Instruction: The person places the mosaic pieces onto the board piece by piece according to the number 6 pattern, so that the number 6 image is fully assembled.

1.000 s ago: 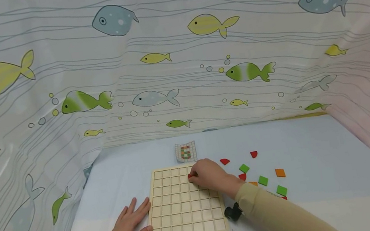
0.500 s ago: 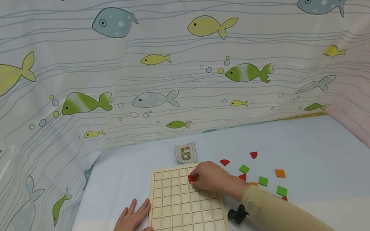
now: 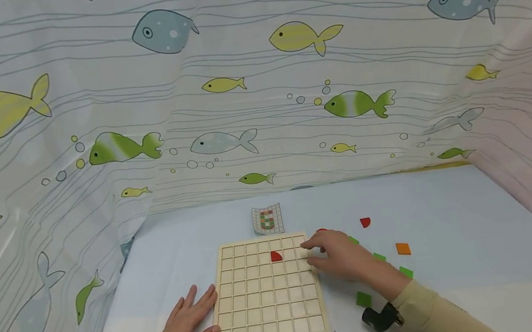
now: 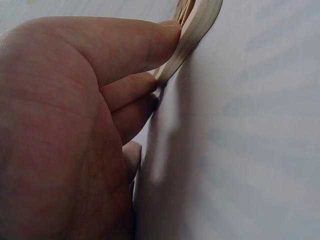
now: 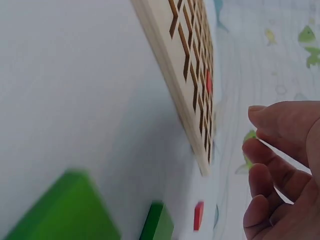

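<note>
A wooden grid board (image 3: 251,302) lies flat on the table, with one red quarter-round piece (image 3: 276,256) in a cell of its second row from the far edge. The left hand (image 3: 182,330) rests spread on the table, its fingertips and thumb touching the board's left edge; in the left wrist view its fingers (image 4: 130,47) meet the board's rim (image 4: 200,25). Over the board's right edge, the right hand (image 3: 343,255) hovers with thumb and index apart and nothing between them. In the right wrist view that hand (image 5: 285,165) has loosely bent fingers.
Right of the board lie green squares (image 3: 363,298), an orange square (image 3: 403,249) and a red piece (image 3: 365,222), some partly hidden by the right hand. A small pattern card (image 3: 267,220) stands behind the board. A black object (image 3: 381,318) sits at the right wrist. Fish-printed cloth surrounds the table.
The right hand has let go of the red piece, which stays on the board, and has moved right to the board's edge. A green square near the wrist has come into view. The left hand has not moved.
</note>
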{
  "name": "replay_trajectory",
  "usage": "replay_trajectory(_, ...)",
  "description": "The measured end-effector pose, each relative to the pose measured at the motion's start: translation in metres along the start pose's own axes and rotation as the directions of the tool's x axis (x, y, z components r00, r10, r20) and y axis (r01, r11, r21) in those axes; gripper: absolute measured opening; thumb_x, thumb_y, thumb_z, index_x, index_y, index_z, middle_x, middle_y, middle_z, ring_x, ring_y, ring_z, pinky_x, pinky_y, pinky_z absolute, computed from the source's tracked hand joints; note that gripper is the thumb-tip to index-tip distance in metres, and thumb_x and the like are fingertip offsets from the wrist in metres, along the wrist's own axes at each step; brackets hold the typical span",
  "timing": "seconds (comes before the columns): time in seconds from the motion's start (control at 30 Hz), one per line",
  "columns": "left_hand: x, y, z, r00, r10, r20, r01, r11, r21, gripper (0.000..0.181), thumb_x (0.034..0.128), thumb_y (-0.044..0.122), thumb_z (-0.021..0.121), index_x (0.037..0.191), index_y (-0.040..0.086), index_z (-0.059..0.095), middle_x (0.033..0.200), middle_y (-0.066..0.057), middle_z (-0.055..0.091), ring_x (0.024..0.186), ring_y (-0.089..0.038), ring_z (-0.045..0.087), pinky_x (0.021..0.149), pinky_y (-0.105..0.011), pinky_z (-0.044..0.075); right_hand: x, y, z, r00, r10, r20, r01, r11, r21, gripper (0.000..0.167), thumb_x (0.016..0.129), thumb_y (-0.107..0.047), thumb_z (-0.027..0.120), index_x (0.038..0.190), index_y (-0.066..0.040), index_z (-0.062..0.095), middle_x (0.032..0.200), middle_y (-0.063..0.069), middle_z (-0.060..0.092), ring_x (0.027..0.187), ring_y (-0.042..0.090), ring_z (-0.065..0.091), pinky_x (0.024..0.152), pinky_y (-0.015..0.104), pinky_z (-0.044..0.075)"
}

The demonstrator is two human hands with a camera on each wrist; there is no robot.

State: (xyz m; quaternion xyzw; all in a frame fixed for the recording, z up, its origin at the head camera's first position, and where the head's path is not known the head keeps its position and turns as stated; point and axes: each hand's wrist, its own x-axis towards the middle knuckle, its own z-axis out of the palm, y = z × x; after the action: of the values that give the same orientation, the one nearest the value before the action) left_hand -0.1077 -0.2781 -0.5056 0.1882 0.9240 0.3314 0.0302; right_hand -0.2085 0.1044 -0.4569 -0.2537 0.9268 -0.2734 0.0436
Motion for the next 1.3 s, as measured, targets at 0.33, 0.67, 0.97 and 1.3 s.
replay_trajectory(0.33, -0.001, 0.002, -0.001, 1.000, -0.018, 0.003, 0.018, 1.000, -0.004, 0.068, 0.0929, 0.043, 0.065, 0.148, 0.008, 0.046, 0.156, -0.003, 0.036, 0.147, -0.044, 0.012, 0.112, -0.021, -0.009, -0.031, 0.036, -0.017, 0.995, 0.034, -0.094, -0.031, 0.999, 0.036, 0.036, 0.088, -0.017, 0.076, 0.123, -0.012, 0.071, 0.114, -0.003, 0.067, 0.089, 0.017, 0.060, 0.073, 0.029, 0.053)
replay_trajectory(0.67, -0.001, 0.002, 0.000, 1.000, -0.024, 0.008, 0.024, 1.000, -0.006, 0.069, 0.0931, 0.043, 0.065, 0.149, 0.009, 0.045, 0.156, -0.002, 0.035, 0.147, -0.043, 0.011, 0.117, -0.041, -0.003, -0.060, 0.073, -0.033, 0.959, 0.249, -0.133, -0.246, 0.969, 0.039, 0.036, 0.089, -0.024, 0.076, 0.125, -0.019, 0.070, 0.122, -0.003, 0.064, 0.101, 0.019, 0.059, 0.076, 0.034, 0.053)
replay_trajectory(0.97, 0.000, 0.000, 0.000, 1.000, -0.001, -0.005, 0.001, 1.000, 0.022, 0.068, 0.0930, 0.043, 0.065, 0.148, 0.008, 0.046, 0.155, -0.003, 0.037, 0.146, -0.044, 0.013, 0.110, -0.016, -0.011, -0.088, 0.098, -0.046, 0.939, 0.287, -0.188, -0.286, 0.958, 0.034, 0.036, 0.089, -0.020, 0.075, 0.123, -0.012, 0.071, 0.115, 0.003, 0.067, 0.093, 0.022, 0.059, 0.076, 0.038, 0.055)
replay_trajectory(1.3, -0.001, 0.000, 0.000, 0.999, -0.028, 0.014, 0.029, 1.000, -0.006, 0.069, 0.0933, 0.044, 0.065, 0.150, 0.010, 0.044, 0.157, -0.001, 0.034, 0.147, -0.042, 0.010, 0.117, -0.037, -0.006, -0.113, 0.121, -0.049, 0.902, 0.353, -0.250, -0.353, 0.934, 0.045, 0.040, 0.091, -0.030, 0.074, 0.127, -0.013, 0.069, 0.119, 0.005, 0.067, 0.098, 0.025, 0.060, 0.073, 0.037, 0.052)
